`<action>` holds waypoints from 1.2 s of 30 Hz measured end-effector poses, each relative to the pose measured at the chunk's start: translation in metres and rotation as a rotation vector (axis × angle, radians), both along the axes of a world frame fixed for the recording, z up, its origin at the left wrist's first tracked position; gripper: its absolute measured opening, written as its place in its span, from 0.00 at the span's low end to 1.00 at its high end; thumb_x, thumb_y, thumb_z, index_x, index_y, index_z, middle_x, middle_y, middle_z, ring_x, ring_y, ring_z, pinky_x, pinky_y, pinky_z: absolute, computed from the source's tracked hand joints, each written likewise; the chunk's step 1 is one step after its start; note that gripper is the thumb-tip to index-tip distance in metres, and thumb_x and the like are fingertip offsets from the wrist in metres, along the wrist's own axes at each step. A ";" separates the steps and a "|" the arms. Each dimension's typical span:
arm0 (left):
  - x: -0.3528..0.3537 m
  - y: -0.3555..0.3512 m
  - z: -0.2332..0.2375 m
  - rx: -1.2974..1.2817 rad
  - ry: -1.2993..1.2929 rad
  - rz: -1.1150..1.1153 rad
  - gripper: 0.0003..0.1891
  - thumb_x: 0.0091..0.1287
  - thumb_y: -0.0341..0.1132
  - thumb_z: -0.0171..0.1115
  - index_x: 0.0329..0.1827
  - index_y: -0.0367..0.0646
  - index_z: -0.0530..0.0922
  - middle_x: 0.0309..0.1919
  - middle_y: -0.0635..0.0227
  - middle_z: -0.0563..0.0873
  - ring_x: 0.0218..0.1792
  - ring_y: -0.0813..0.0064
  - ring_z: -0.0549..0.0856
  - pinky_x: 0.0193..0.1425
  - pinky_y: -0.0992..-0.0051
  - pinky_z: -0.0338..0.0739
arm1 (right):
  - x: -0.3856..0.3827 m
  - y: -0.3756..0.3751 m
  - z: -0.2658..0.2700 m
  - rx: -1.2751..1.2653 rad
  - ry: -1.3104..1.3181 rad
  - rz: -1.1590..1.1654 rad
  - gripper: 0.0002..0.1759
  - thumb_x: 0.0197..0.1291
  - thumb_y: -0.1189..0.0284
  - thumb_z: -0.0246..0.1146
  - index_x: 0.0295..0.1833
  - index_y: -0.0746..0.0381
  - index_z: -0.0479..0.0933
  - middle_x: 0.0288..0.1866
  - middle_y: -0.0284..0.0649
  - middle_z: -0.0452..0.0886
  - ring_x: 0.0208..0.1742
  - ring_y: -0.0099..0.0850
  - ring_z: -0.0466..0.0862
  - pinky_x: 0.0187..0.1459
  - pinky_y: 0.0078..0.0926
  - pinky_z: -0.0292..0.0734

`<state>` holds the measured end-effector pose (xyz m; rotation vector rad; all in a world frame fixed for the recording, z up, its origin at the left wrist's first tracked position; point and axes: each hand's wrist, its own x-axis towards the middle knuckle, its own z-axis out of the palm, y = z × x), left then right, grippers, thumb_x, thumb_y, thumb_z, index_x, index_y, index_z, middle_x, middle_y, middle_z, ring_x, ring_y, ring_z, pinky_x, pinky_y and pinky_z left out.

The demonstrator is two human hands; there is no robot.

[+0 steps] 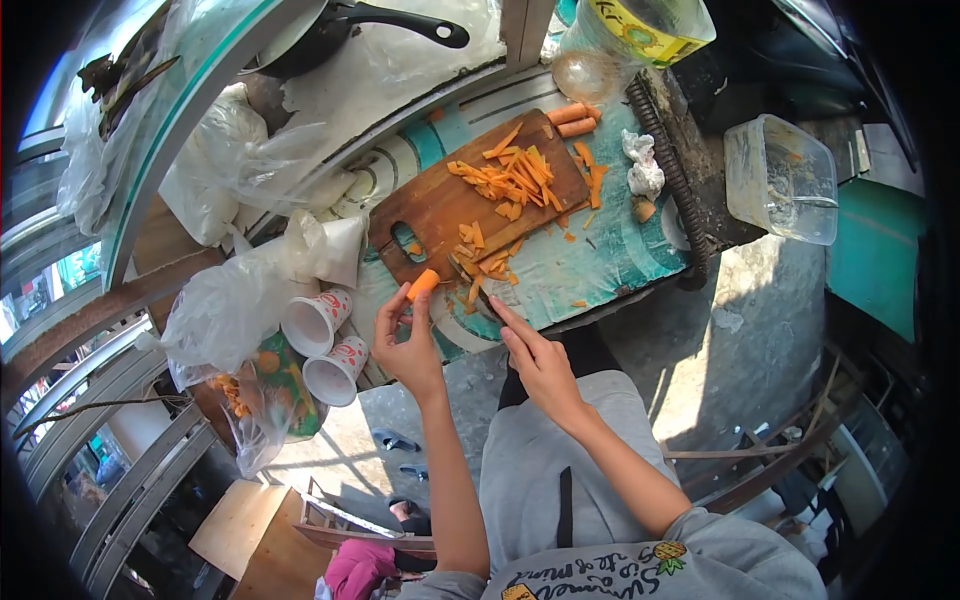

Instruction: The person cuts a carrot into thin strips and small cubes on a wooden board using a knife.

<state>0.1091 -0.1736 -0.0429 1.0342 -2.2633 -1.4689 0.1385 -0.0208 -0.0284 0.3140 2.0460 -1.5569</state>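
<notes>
My left hand (408, 345) pinches a short peeled carrot piece (423, 284) between thumb and fingertips, at the near left corner of a wooden cutting board (415, 210). My right hand (542, 368) is closed on a knife (486, 303), with the forefinger stretched along it. Carrot bits around the blade hide part of it. A heap of cut carrot sticks (520, 175) lies on the board's far half, and smaller scraps are scattered at its near edge. Two carrot lengths (574, 119) lie beyond the board's far right corner.
Two stacked-looking paper cups (335, 370) and plastic bags (225, 310) stand at the left. A clear plastic tub (782, 180) is at the right, a yellow-labelled container (645, 30) at the back. A black pan (330, 35) sits behind the ledge. Crumpled white plastic (642, 165) lies right of the board.
</notes>
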 end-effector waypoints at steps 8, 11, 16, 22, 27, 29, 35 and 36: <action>-0.018 0.009 -0.013 -0.100 0.153 0.050 0.12 0.60 0.32 0.74 0.46 0.39 0.86 0.33 0.70 0.82 0.32 0.80 0.76 0.40 0.78 0.72 | -0.060 0.044 0.018 0.063 0.022 0.105 0.28 0.69 0.66 0.59 0.73 0.47 0.67 0.17 0.35 0.59 0.21 0.23 0.58 0.28 0.25 0.60; -0.025 0.006 -0.018 -0.127 0.213 0.069 0.12 0.60 0.32 0.74 0.45 0.39 0.86 0.31 0.71 0.81 0.32 0.79 0.76 0.41 0.78 0.72 | -0.079 0.057 0.013 0.130 0.039 0.287 0.27 0.69 0.65 0.57 0.73 0.44 0.67 0.21 0.40 0.69 0.23 0.28 0.66 0.34 0.27 0.68; -0.028 0.001 -0.012 -0.031 0.251 0.112 0.11 0.62 0.34 0.73 0.44 0.38 0.85 0.31 0.72 0.81 0.32 0.81 0.76 0.40 0.77 0.70 | -0.079 0.072 0.020 0.285 0.318 0.654 0.27 0.68 0.62 0.58 0.72 0.38 0.68 0.40 0.43 0.86 0.35 0.42 0.84 0.43 0.36 0.77; -0.020 -0.003 0.005 0.163 0.208 0.076 0.09 0.65 0.35 0.71 0.37 0.38 0.83 0.27 0.74 0.84 0.28 0.87 0.77 0.36 0.82 0.69 | -0.078 0.070 0.064 0.474 0.088 0.640 0.27 0.66 0.64 0.60 0.70 0.39 0.70 0.43 0.44 0.86 0.33 0.42 0.84 0.39 0.34 0.77; -0.013 0.007 0.006 0.436 0.145 0.094 0.12 0.67 0.37 0.69 0.32 0.37 0.79 0.27 0.69 0.88 0.26 0.90 0.79 0.32 0.87 0.70 | -0.047 0.038 0.054 0.177 0.087 0.368 0.26 0.70 0.66 0.58 0.73 0.47 0.69 0.27 0.39 0.79 0.24 0.25 0.72 0.33 0.24 0.71; -0.012 0.014 0.003 0.511 0.174 0.117 0.11 0.68 0.37 0.68 0.33 0.38 0.79 0.27 0.68 0.88 0.24 0.92 0.77 0.29 0.87 0.65 | -0.035 0.023 0.043 0.005 -0.048 0.242 0.26 0.74 0.66 0.54 0.75 0.49 0.65 0.21 0.29 0.67 0.22 0.18 0.67 0.26 0.19 0.66; -0.003 0.009 0.006 0.666 0.154 0.203 0.11 0.69 0.37 0.67 0.34 0.40 0.79 0.28 0.65 0.88 0.21 0.96 0.70 0.24 0.88 0.57 | -0.012 0.008 0.032 -0.167 -0.211 -0.024 0.26 0.76 0.64 0.51 0.77 0.47 0.62 0.22 0.25 0.63 0.18 0.13 0.61 0.17 0.13 0.58; -0.001 0.009 0.006 0.673 0.150 0.201 0.11 0.69 0.37 0.67 0.33 0.40 0.78 0.28 0.66 0.88 0.21 0.97 0.69 0.23 0.88 0.56 | -0.009 0.008 0.031 -0.221 -0.175 -0.033 0.25 0.76 0.64 0.51 0.76 0.47 0.63 0.22 0.25 0.63 0.18 0.13 0.61 0.17 0.13 0.58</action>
